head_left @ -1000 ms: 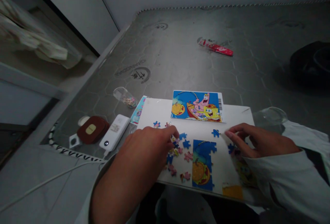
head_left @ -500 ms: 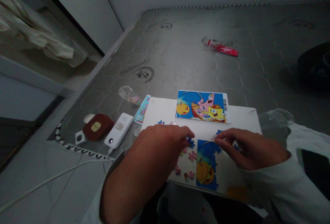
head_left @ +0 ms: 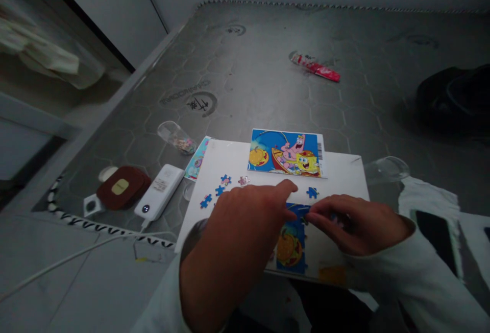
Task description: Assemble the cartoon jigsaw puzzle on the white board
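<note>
A partly joined jigsaw puzzle (head_left: 290, 248), blue with a burger on it, lies near the front edge of a white board (head_left: 344, 167). My left hand (head_left: 252, 215) reaches over its upper left part, thumb and index finger apart, nothing visible between them; the other fingers are hidden. At the puzzle's upper right edge, my right hand (head_left: 356, 223) pinches a small blue puzzle piece, mostly covered by the fingertips. Just above that hand lies a loose blue piece (head_left: 313, 192). The picture card (head_left: 287, 153) of the cartoon scene rests at the back of the board.
Loose pieces (head_left: 205, 200) lie on the board's left side. Left of it are a white power bank (head_left: 160, 192) with a cable, a brown case (head_left: 122, 188) and a clear cup of pieces (head_left: 178, 138). Right stand a clear cup (head_left: 386, 169) and a phone (head_left: 434, 236). A red packet (head_left: 316, 67) lies behind.
The view has shifted, so the board sits further left. My left hand has moved right over the puzzle's upper part, uncovering pieces at left. My right hand keeps its pinch at the puzzle's edge.
</note>
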Demonstrator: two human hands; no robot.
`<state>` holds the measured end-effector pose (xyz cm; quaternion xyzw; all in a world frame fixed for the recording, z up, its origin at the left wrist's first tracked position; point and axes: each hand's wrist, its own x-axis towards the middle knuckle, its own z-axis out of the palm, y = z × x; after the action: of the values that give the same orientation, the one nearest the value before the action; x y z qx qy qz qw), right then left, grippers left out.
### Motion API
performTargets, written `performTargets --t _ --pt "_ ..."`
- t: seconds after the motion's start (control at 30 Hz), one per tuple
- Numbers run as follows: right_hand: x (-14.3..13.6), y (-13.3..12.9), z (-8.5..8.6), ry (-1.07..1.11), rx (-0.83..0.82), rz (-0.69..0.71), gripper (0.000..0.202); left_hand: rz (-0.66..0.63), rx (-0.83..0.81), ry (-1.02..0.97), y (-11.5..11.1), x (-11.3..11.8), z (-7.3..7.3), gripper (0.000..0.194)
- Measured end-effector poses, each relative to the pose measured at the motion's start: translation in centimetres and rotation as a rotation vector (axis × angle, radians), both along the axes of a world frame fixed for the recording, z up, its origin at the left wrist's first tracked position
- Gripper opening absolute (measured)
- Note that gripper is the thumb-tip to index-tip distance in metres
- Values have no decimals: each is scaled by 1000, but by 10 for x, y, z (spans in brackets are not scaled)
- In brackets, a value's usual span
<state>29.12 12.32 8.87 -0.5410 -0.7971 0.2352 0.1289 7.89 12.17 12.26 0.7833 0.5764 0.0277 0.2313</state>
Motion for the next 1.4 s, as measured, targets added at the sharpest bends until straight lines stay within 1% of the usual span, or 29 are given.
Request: performTargets --t 0.07,0.13,0.2,0.27,0.33,0.57,0.77,0.9,1.03,1.13,1.23,1.33,1.4 --pt "7 0 0 -79 -24 -98 48 -49 -28 38 1 6 -1 20" --pt "13 0 -2 -167 -37 -166 46 -137 -81 64 1 12 -1 16" --pt "17 1 -5 -223 -74 -195 38 -209 -128 77 0 19 0 21" --pt "19 3 -7 -252 -121 -211 33 -240 -150 81 -1 24 1 28" --pt "19 3 -8 -267 -155 -223 32 -252 -168 81 -2 27 1 31" --pt "14 3 -7 -296 -140 -222 30 -239 -121 73 -5 27 -5 30" --pt "14 4 -11 -319 -163 -205 29 -228 -150 66 -4 26 -6 27" --pt "14 2 -12 -314 -126 -198 29 -232 -139 61 -4 27 -8 26" --pt "14 -1 -8 -294 -82 -196 27 -240 -127 69 -4 27 -5 23" --pt "14 0 -3 -212 -49 -170 33 -208 -72 62 -4 27 -1 21" --pt "10 0 -2 -115 -6 -89 45 -140 6 18 -5 26 3 19" --pt "3 0 -6 -64 60 -30 59 -82 4 -27 -5 20 4 13" --pt "-2 -1 -7 -47 103 -28 64 -31 -3 -54 -3 13 4 11"
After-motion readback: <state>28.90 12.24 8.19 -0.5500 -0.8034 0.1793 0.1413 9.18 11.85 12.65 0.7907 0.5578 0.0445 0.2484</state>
